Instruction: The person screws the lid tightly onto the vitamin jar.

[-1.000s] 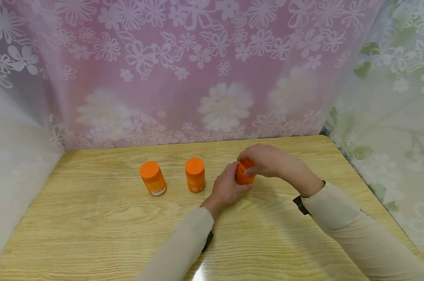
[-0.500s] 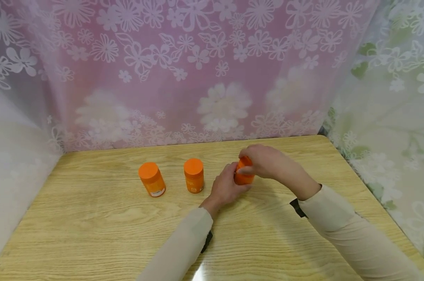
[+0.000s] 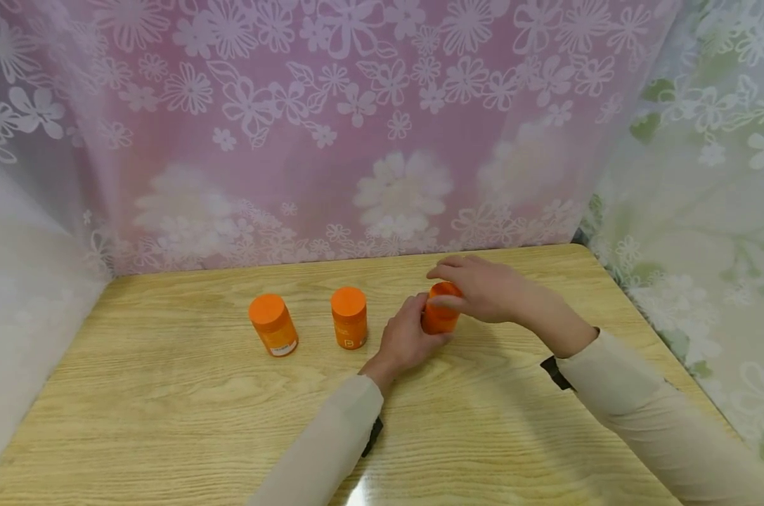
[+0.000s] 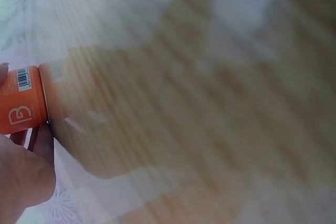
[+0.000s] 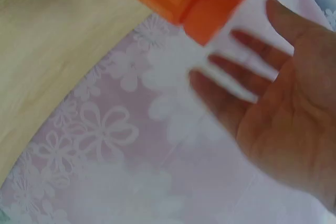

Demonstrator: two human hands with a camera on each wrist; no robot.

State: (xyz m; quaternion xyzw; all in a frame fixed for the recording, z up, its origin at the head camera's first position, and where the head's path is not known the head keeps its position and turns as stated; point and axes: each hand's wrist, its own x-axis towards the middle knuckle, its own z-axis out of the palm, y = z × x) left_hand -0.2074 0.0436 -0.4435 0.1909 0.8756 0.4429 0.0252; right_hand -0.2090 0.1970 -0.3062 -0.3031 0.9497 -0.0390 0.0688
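Observation:
My left hand [image 3: 407,340] grips an orange plastic jar [image 3: 441,322] by its body, at the right of the back part of the table. That jar stands upright, and its orange screw lid [image 5: 214,11] sits on it in the right wrist view. Over the lid my right hand [image 3: 492,292] is spread, fingers straightened and apart from it in the right wrist view. The left wrist view shows the jar body [image 4: 18,106] with a barcode and a white logo, the fingers around its lower part.
Two similar orange jars, a middle jar [image 3: 349,318] and a left jar [image 3: 273,325], stand upright with lids on, left of my hands. A wooden table [image 3: 185,414] ends at a pink floral curtain [image 3: 293,176]. A pale curtain [image 3: 704,232] borders the right side.
My right hand had its fingers curled around the lid; now they have straightened and come off it, the hand shifting slightly right. My left hand keeps its hold on the jar.

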